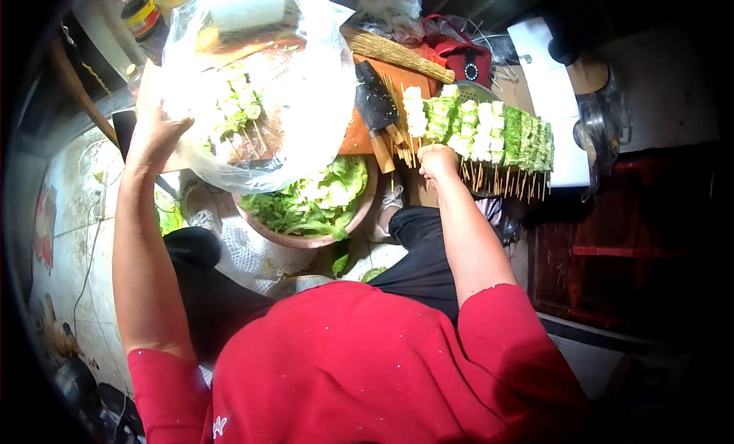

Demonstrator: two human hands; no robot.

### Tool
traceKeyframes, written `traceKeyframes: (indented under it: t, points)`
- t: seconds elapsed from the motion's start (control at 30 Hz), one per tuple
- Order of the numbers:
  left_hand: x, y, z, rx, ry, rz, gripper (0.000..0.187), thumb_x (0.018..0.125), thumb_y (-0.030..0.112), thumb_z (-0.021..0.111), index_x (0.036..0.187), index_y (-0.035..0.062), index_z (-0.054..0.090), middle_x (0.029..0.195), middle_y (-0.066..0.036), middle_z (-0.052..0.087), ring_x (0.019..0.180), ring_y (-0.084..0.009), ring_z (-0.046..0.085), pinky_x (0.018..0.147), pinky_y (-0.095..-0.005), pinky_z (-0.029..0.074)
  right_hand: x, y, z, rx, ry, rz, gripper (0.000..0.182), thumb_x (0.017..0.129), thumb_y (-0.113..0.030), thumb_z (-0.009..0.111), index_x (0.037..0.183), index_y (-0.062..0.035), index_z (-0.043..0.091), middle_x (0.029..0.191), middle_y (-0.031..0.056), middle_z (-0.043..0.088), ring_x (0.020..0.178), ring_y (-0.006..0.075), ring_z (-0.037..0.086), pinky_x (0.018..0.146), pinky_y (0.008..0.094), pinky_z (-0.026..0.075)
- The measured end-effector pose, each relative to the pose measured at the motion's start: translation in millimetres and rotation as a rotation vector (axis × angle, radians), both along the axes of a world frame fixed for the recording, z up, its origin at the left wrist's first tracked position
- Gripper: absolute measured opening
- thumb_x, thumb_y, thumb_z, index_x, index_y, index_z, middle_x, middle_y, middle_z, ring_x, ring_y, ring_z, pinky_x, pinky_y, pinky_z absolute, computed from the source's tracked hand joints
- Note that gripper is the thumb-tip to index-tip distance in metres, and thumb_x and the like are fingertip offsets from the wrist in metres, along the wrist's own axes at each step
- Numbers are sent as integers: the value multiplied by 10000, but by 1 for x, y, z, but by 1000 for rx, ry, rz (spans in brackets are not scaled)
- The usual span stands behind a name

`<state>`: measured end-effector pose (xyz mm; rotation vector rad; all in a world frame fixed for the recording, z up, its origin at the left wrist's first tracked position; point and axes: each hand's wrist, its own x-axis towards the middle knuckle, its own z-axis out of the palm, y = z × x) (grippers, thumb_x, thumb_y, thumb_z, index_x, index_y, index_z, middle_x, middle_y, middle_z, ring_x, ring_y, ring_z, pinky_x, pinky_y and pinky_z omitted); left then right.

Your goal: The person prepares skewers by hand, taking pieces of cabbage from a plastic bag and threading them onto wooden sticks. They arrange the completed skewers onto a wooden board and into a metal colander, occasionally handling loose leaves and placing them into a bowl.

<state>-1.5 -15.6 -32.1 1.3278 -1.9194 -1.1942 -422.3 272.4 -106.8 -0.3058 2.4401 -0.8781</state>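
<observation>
My left hand (162, 111) grips the left edge of a clear plastic bag (321, 123), which is held open. Inside or behind the bag are skewers of pale green leaves (241, 104). My right hand (439, 163) is closed round the stick end of a leaf skewer (415, 111), at the left end of a long row of leaf skewers (501, 134). The row's sticks point toward me. Left of my right hand, a dark-bladed cleaver (372, 96) and bare wooden sticks (397, 127) lie on an orange board (355, 142).
A pink basin (290, 239) of loose green leaves stands below the bag, between my feet. Behind the board are a straw bundle (397, 54) and a red bag (466, 58). A sauce bottle (140, 12) stands at the upper left. White paper (547, 85) is at the right.
</observation>
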Motion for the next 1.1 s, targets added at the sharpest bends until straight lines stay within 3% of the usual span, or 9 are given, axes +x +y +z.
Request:
traceKeyframes:
  t: [0.13, 0.27, 0.4, 0.43, 0.5, 0.67, 0.87, 0.93, 1.1]
  points:
    - [0, -3, 0, -29, 30, -56, 535, 770, -65, 615, 1261, -73, 403, 1136, -194, 577, 999, -228, 588, 838, -330, 500, 30, -12, 47, -172, -23, -21, 98, 824, -136, 641, 859, -44, 638, 622, 9, 575, 421, 92, 511, 370, 229, 383]
    - [1, -7, -3, -73, -46, -87, 545, 757, -70, 602, 1263, -91, 403, 1155, -175, 569, 1027, -231, 576, 908, -321, 456, 56, -19, 85, -516, -118, 110, 161, 850, -110, 635, 964, 3, 620, 739, 10, 598, 457, 54, 476, 407, 187, 375]
    - [2, -13, -11, -144, -75, -107, 585, 727, -26, 630, 1265, -96, 409, 1171, -168, 561, 1035, -229, 561, 902, -327, 447, 114, -45, 144, -598, -274, 312, 139, 861, -77, 602, 966, 10, 624, 693, -11, 574, 454, 38, 458, 410, 172, 356]
    - [1, -10, -11, -206, -122, 19, 470, 673, 221, 713, 1046, -46, 613, 961, -229, 645, 895, -319, 624, 835, -370, 480, 128, -53, 153, -585, -321, 386, 149, 867, -75, 598, 978, 22, 623, 711, 2, 584, 459, 35, 465, 413, 168, 362]
    - [0, -2, 2, -175, -185, 53, 483, 685, 230, 713, 1064, -48, 603, 980, -237, 643, 919, -316, 626, 842, -369, 479, 155, -70, 161, -539, -425, 517, 159, 870, -74, 600, 980, 39, 624, 703, 6, 588, 465, 26, 472, 416, 157, 363]
    - [-6, 7, 24, -96, -246, 86, 472, 728, 228, 691, 1096, -46, 583, 974, -234, 655, 910, -311, 643, 833, -366, 487, 198, -129, 126, -445, -742, 673, 178, 870, -101, 612, 975, 42, 622, 709, 10, 585, 472, 31, 463, 411, 177, 367]
    - [-8, 6, 20, -158, -306, 89, 488, 743, 241, 671, 1137, -25, 562, 976, -244, 647, 930, -339, 632, 851, -387, 479, 205, -181, 69, -330, -661, 553, 142, 868, -110, 600, 941, 7, 632, 657, -5, 562, 453, 45, 460, 382, 210, 347]
    - [-12, 8, 26, -115, -349, 69, 507, 759, 116, 665, 1215, -33, 502, 1057, -188, 645, 976, -240, 628, 895, -328, 458, 205, -190, 68, -115, -495, 580, 113, 849, -113, 609, 915, -27, 640, 659, -10, 565, 446, 55, 459, 383, 218, 354]
    - [-17, 16, 40, -59, -348, 84, 528, 754, 154, 698, 1216, -17, 507, 1058, -220, 637, 977, -287, 634, 876, -355, 477, 187, -201, 14, -226, -516, 460, 99, 835, -80, 599, 915, -42, 643, 697, -4, 590, 492, 49, 476, 402, 212, 366]
